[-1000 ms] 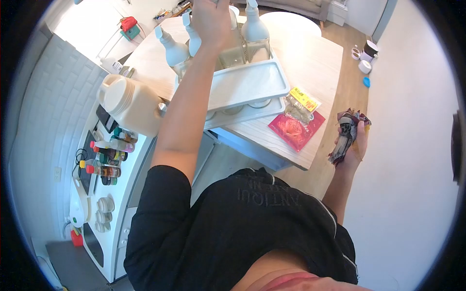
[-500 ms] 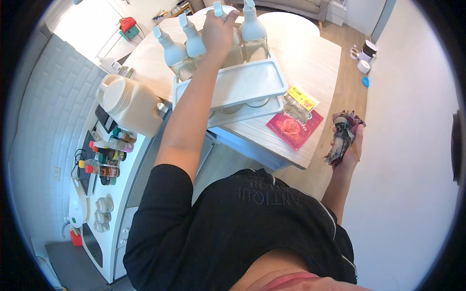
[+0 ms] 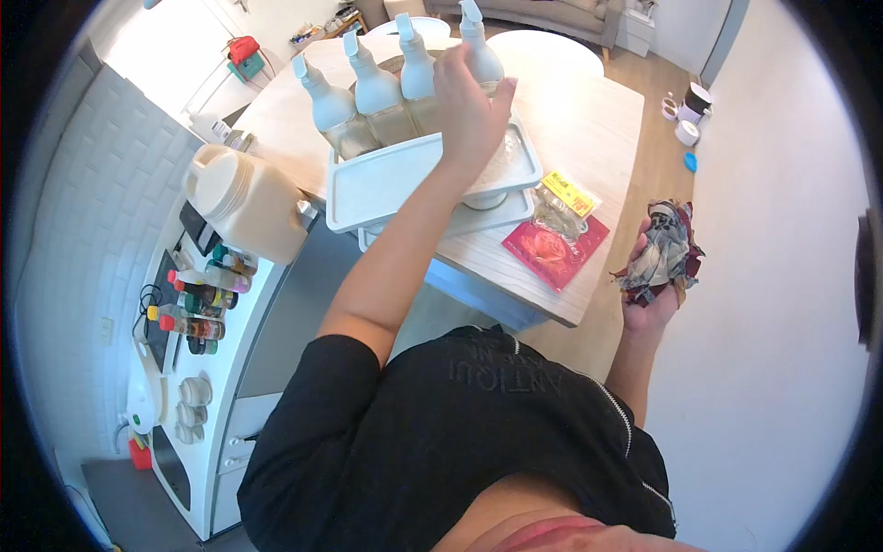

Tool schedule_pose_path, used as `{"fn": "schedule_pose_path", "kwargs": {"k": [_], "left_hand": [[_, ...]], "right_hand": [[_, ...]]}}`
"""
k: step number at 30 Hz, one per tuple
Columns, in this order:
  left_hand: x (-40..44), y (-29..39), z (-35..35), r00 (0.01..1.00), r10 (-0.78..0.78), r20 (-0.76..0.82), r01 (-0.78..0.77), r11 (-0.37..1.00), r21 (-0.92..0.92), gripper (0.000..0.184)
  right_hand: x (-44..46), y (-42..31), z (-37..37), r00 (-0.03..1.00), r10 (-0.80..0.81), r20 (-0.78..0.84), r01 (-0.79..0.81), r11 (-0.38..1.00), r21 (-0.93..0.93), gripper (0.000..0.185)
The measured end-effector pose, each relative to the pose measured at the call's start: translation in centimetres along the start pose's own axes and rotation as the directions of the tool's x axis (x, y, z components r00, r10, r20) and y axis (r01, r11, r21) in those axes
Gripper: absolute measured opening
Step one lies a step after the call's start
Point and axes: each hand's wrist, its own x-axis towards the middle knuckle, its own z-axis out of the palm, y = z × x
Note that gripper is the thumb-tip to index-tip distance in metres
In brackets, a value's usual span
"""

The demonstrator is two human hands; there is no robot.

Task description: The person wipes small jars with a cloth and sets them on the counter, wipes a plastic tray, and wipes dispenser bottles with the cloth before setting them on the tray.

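My left hand point(image 3: 471, 115) is open at the rightmost dispenser bottle point(image 3: 480, 57), with its fingers on the left side and its thumb apart on the right. Whether it touches the bottle I cannot tell. More bottles with pale blue pump-like tops, such as this one point(image 3: 375, 87), stand in a row to the left. Below them is a pale blue tray point(image 3: 377, 198), partly crossed by my left forearm. On the right, away from the table, my right hand point(image 3: 648, 313) is closed around a crumpled patterned cloth point(image 3: 670, 253).
A pink packet point(image 3: 552, 253) and a clear bag with a yellow label point(image 3: 567, 193) lie near the table's point(image 3: 598, 138) right edge. Left of it stands a big beige jug point(image 3: 248, 198). Sauce bottles point(image 3: 198, 325) and small jars point(image 3: 193, 391) line the counter.
My left hand has let go of the third bottle and moved right to the last one. The tray has turned slightly, its left end nearer me. The cloth in my right hand has bunched differently.
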Motion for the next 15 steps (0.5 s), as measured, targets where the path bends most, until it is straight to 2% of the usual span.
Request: {"fn": "schedule_pose_path", "kwargs": {"k": [2,3,5,6,8,9,11,13,15], "left_hand": [[2.2,-1.2,1.6,0.993,-0.102,-0.064,0.101,0.995,-0.018,0.072],[3.0,-1.6,2.2,0.992,-0.100,-0.071,0.099,0.995,-0.018,0.072],[3.9,-2.4,3.1,0.960,-0.268,-0.077,0.272,0.961,0.044,0.067],[4.5,-2.5,3.2,0.960,-0.268,-0.081,0.272,0.961,0.043,0.067],[5.7,-2.7,3.4,0.926,-0.377,-0.018,0.378,0.925,0.042,0.054],[6.3,-2.7,3.6,0.926,-0.377,-0.019,0.378,0.925,0.041,0.054],[6.9,-2.5,4.0,0.838,-0.546,0.001,0.545,0.838,-0.012,0.044],[6.8,-2.2,4.2,0.858,-0.513,-0.037,0.513,0.858,-0.002,0.043],[7.1,-1.4,3.8,0.879,-0.471,-0.080,0.473,0.881,0.012,0.042]], "right_hand": [[0.3,-0.1,-0.7,0.969,0.125,0.212,-0.153,0.981,0.121,0.054],[0.5,0.0,-0.5,0.967,0.129,0.218,-0.157,0.981,0.118,0.054],[0.4,0.5,-0.2,0.943,0.144,0.299,-0.201,0.965,0.169,0.056],[0.3,0.4,-0.4,0.942,0.147,0.302,-0.204,0.965,0.167,0.056],[0.0,0.1,-1.0,0.983,0.094,0.160,-0.111,0.989,0.100,0.058],[-0.1,0.1,-1.0,0.989,0.079,0.124,-0.089,0.993,0.080,0.059],[-0.3,0.3,-0.4,0.995,0.038,0.091,-0.044,0.997,0.062,0.060],[-0.6,0.7,0.6,0.995,0.015,0.097,-0.021,0.998,0.059,0.061],[-0.6,1.0,1.4,0.957,0.109,0.270,-0.128,0.990,0.052,0.061]]}}
